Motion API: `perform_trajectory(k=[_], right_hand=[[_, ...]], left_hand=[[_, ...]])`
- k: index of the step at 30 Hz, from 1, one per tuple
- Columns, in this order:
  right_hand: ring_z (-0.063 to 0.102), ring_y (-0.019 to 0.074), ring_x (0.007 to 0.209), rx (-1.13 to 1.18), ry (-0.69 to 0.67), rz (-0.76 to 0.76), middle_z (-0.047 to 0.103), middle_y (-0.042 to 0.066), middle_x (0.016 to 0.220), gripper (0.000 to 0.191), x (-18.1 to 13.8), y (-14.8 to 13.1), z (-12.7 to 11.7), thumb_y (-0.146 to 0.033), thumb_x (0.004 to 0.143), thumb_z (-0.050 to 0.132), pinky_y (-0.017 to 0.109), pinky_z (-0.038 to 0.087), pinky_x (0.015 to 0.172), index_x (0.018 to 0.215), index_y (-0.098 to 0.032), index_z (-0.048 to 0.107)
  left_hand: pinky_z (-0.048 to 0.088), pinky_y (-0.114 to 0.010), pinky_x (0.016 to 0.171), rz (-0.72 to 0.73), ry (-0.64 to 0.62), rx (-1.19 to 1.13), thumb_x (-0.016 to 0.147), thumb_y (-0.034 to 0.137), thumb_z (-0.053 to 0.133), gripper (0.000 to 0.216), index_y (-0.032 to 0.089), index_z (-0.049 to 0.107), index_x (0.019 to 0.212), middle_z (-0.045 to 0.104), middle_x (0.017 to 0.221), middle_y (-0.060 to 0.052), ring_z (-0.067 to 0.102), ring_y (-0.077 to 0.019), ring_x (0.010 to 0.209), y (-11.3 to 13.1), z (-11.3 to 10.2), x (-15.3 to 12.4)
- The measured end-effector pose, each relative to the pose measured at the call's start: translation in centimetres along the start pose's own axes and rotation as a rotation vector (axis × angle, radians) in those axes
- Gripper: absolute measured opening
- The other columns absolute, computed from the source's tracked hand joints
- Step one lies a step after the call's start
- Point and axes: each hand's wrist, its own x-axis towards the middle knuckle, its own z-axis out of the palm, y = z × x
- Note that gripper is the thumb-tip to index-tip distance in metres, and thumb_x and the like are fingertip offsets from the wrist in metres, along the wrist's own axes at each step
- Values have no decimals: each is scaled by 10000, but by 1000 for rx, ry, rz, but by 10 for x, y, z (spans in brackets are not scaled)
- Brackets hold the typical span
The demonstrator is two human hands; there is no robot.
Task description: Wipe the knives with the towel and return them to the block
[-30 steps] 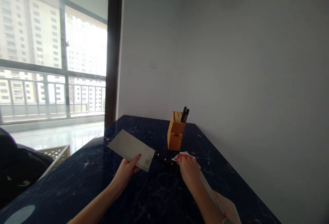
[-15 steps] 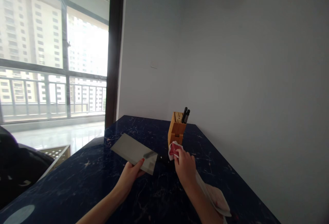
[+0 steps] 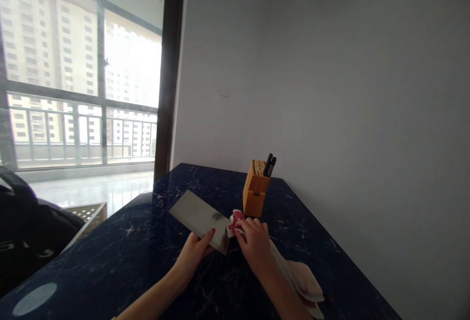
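Observation:
A broad-bladed cleaver is held above the dark blue marbled table. My left hand grips its blade near the handle end, thumb on the upper face. My right hand is closed on a red and white cloth, pressed at the junction of blade and handle. Most of the cleaver's handle is hidden behind the cloth and right hand. The rest of the cloth trails past my right forearm onto the table.
Behind my right hand stands a wooden knife block with black-handled tools in it. A black bag and a perforated light-coloured piece are at the left. A grey wall borders the table's right side.
My right hand has moved left with the cloth, from along the cleaver's handle to where the handle meets the blade. My left hand keeps its hold on the blade.

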Motion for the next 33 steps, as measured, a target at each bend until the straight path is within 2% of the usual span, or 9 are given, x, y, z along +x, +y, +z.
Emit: perform_trajectory(k=[3, 10, 18, 22, 29, 33], right_hand=[[479, 166, 794, 6, -8, -8, 584, -2, 819, 144, -1, -2, -1, -255, 847, 419, 282, 249, 676, 841, -260, 562], [488, 189, 806, -13, 50, 117, 594, 21, 842, 137, 0, -3, 3, -234, 828, 409, 295, 253, 679, 847, -230, 545], [488, 192, 827, 50, 39, 112, 602, -2, 844, 109, 1, -6, 0, -228, 813, 432, 303, 237, 680, 818, -250, 538], [499, 193, 794, 25, 54, 172, 608, 11, 840, 131, 3, -1, -1, -230, 815, 415, 299, 239, 670, 848, -240, 542], [501, 201, 840, 30, 28, 105, 610, 15, 850, 119, -1, -6, -1, -217, 797, 428, 301, 243, 676, 817, -242, 543], [502, 203, 864, 53, 39, 133, 609, 20, 902, 132, 0, -5, -2, -212, 799, 420, 301, 247, 678, 848, -241, 539]], left_hand=[[511, -356, 780, -8, 13, 10, 694, 265, 665, 266, 126, 598, 911, 686, 915, -89, 638, -242, 851, 0, 0, 0], [507, -337, 774, 8, -8, 62, 639, 315, 697, 347, 128, 623, 922, 693, 901, -75, 628, -253, 871, 5, 10, -7], [510, -341, 753, 41, -6, 101, 654, 317, 682, 298, 149, 636, 896, 695, 882, -55, 631, -248, 852, 7, 8, -6], [513, -301, 730, 46, -61, 167, 664, 316, 672, 306, 164, 647, 928, 687, 933, -56, 620, -246, 884, 8, 11, -8], [510, -312, 755, 90, -52, 175, 684, 318, 651, 322, 147, 633, 956, 676, 973, -61, 614, -252, 906, 8, 9, -6], [501, -303, 781, 85, -98, 193, 705, 309, 633, 342, 166, 617, 1015, 658, 1025, -56, 595, -244, 954, 7, 8, -6]])
